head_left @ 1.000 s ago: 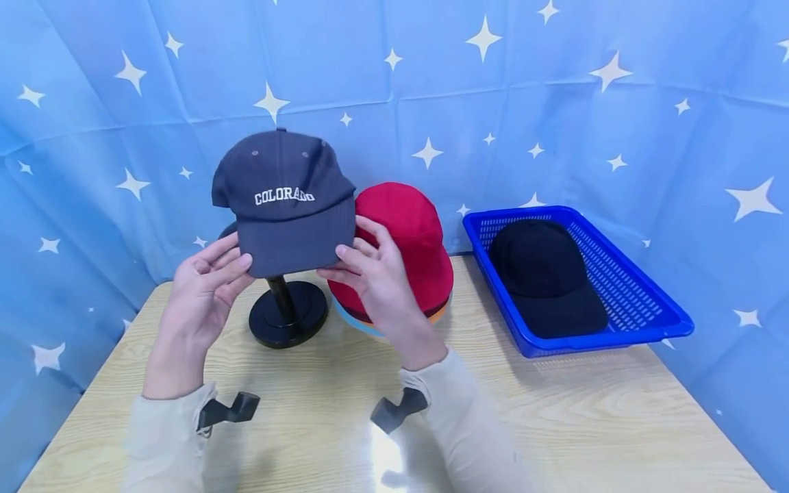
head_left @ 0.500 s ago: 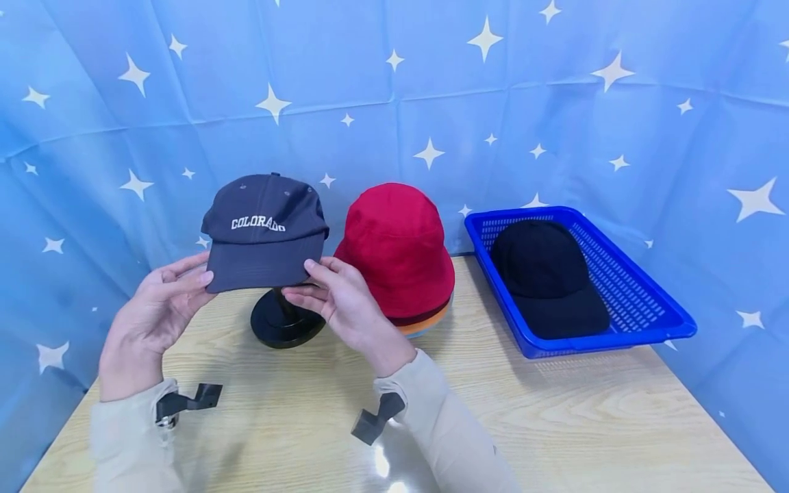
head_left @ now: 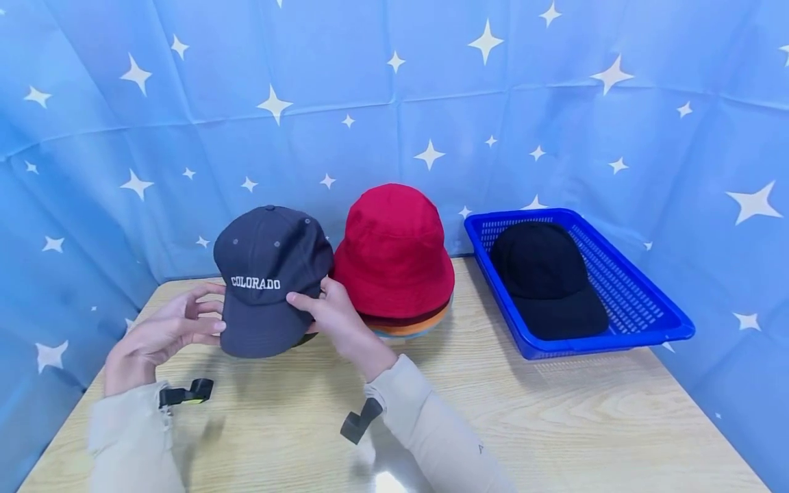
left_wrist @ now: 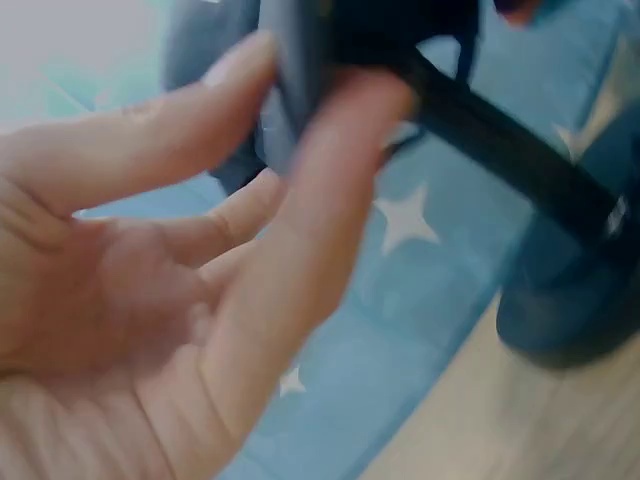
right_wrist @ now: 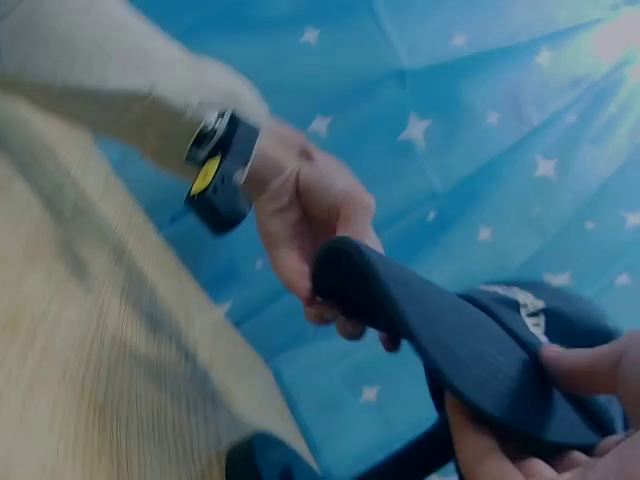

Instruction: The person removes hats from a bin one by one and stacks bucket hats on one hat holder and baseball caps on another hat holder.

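Note:
A dark navy baseball cap, lettered COLORADO in white, covers the top of a black hat stand, with its brim facing me and tipped down. My left hand pinches the left edge of the brim between thumb and finger. On the opposite side my right hand grips the brim near the crown, thumb on top and fingers underneath in the right wrist view. The cap hides most of the stand in the head view; its pole and round base show in the left wrist view.
Close to the cap's right stands a stack of bucket hats with a red hat on top. Farther right, a blue plastic basket holds a black cap. A star-patterned blue curtain hangs behind the wooden table.
The navy cap has come down from in front of the curtain onto the stand, its brim tipping lower. Both hands moved down with it, and the stand's base is now hidden behind the cap.

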Motion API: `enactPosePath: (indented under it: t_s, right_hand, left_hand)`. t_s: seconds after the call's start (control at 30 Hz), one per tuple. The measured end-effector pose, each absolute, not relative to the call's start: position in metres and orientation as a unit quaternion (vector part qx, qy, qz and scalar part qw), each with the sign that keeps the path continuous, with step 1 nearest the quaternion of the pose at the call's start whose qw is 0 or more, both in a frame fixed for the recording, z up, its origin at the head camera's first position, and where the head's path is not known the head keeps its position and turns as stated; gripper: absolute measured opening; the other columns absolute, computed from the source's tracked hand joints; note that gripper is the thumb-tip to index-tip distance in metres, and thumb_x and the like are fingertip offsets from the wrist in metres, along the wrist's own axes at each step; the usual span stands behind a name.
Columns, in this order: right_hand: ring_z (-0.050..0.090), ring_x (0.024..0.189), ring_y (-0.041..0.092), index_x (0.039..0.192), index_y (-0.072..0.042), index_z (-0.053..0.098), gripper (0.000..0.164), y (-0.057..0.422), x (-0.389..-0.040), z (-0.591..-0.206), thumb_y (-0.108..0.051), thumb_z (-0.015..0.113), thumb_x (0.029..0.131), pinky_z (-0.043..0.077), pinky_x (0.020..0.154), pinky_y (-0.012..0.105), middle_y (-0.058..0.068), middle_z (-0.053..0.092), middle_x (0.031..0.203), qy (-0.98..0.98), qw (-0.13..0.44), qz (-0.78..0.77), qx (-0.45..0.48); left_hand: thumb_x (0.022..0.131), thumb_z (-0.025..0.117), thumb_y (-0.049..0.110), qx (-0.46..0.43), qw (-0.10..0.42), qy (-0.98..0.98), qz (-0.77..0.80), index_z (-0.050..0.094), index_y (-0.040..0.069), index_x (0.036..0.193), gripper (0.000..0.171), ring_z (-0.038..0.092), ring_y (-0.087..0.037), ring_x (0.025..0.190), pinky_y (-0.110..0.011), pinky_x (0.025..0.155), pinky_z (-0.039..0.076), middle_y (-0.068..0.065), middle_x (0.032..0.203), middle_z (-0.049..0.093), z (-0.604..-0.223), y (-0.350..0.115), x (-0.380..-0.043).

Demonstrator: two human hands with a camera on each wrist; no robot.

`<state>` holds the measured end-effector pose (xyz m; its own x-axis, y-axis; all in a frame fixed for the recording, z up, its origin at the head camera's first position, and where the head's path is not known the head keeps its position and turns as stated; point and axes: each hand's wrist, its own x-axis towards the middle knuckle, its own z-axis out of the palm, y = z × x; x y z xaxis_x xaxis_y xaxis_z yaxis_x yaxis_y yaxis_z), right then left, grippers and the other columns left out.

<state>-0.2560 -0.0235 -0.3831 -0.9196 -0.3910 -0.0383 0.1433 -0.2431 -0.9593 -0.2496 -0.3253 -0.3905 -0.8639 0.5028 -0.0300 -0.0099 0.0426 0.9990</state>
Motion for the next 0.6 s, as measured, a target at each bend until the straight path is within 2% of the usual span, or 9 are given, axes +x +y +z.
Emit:
enactPosePath:
  t_s: [0.07,0.23,0.47,0.53,0.6]
  right_hand:
    - [0.074,0.111,0.032,0.138,-0.004,0.057,0.042,-0.024,-0.257,-0.387,-0.005,0.068,0.097,0.063,0.089,0.047,0.018,0.071,0.129,0.613,0.168,-0.764,-0.112]
    - [0.072,0.112,0.032,0.141,-0.003,0.052,0.049,-0.025,-0.260,-0.393,0.002,0.066,0.094,0.063,0.090,0.045,0.018,0.068,0.131,0.661,0.169,-0.720,-0.125]
    - [0.066,0.123,0.028,0.145,-0.002,0.047,0.056,-0.024,-0.267,-0.410,0.005,0.063,0.092,0.056,0.106,0.043,0.015,0.063,0.139,0.710,0.185,-0.663,-0.146]
    - [0.064,0.128,0.031,0.149,-0.001,0.043,0.058,-0.024,-0.268,-0.414,0.004,0.061,0.094,0.055,0.106,0.048,0.017,0.059,0.144,0.704,0.203,-0.666,-0.144]
    - [0.058,0.136,0.034,0.156,0.001,0.032,0.066,-0.024,-0.269,-0.417,0.004,0.059,0.096,0.055,0.106,0.052,0.020,0.051,0.153,0.696,0.225,-0.668,-0.139]
  left_hand:
    - [0.097,0.057,-0.009,0.152,0.191,0.720,0.650,0.046,0.012,0.131,0.042,0.073,-0.015,0.095,-0.042,0.083,0.065,-0.001,0.108,0.070,-0.394,-0.324,-0.253]
    - [0.096,0.063,-0.005,0.111,0.178,0.741,0.638,0.050,0.009,0.124,0.034,0.071,-0.014,0.096,-0.040,0.085,0.065,-0.001,0.106,0.069,-0.401,-0.322,-0.258]
    - [0.095,0.062,-0.008,0.106,0.200,0.743,0.630,0.048,0.009,0.126,0.037,0.071,-0.015,0.101,-0.040,0.090,0.064,0.000,0.113,0.069,-0.416,-0.328,-0.264]
    - [0.095,0.063,-0.008,0.102,0.204,0.743,0.629,0.050,0.009,0.124,0.036,0.072,-0.014,0.100,-0.040,0.090,0.063,0.000,0.111,0.070,-0.419,-0.329,-0.265]
    - [0.095,0.063,-0.009,0.096,0.209,0.742,0.629,0.051,0.009,0.120,0.033,0.072,-0.014,0.098,-0.040,0.090,0.063,0.000,0.107,0.071,-0.421,-0.330,-0.266]
